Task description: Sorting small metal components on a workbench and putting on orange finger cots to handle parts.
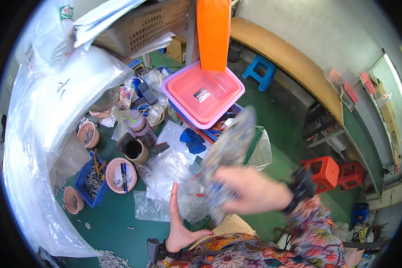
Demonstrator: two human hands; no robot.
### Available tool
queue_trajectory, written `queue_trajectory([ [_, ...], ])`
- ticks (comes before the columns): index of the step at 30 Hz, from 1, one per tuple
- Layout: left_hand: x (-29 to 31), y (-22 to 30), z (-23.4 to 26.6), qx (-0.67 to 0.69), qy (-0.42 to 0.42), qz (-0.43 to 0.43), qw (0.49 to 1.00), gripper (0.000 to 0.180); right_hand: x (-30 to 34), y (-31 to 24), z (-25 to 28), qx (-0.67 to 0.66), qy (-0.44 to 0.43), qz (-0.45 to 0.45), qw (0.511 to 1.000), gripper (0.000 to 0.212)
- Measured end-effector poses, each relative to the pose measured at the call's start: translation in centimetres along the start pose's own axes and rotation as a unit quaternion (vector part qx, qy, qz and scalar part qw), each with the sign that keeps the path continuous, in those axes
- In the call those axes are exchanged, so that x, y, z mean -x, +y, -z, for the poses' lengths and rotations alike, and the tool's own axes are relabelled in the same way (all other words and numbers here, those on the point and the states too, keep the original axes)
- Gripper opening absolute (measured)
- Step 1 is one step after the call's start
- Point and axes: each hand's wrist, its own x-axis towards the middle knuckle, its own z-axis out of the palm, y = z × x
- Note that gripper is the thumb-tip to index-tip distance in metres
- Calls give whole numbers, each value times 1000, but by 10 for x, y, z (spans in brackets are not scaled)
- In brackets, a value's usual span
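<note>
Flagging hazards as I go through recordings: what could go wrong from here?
The right hand alone holds the blurred greyish bundle; with the left hand open and not gripping it, it might slip. In this view, the bundle appears close to the pink basin and could knock it. The blue tray of small pieces might spill if bumped.

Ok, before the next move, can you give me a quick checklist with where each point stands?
1. Right hand has hold of the blurred bundle: ok.
2. Left hand open and free: ok.
3. Bundle's contents identified: cannot tell, too blurred.
4. Table clear of loose plastic: not ok, clear plastic bags lie beyond the left hand.
5. Small grey pieces all contained: not ok, some lie scattered on the table.
6. Pink bowl with pens upright: ok.
</note>
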Motion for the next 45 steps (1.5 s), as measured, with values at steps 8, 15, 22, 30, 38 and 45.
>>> queue_trajectory([
  [8,8,-44,-64,180,-50,303,934,66,23,73,3,-205,43,89,974,39],
  [15,-35,-31,-151,427,174,306,833,51,86,192,28,37,8,83,996,37],
  [22,-56,-69,-153,582,207,299,727,45,64,237,50,-288,-66,-48,954,21],
  [30,-49,-40,-159,354,330,406,775,40,-52,370,0,113,119,-8,987,23],
  [38,-10,-47,-135,374,379,370,761,43,-70,382,-40,28,123,19,992,26],
  [45,0,-51,-119,399,373,355,759,45,-81,386,-19,14,-39,48,998,29],
])
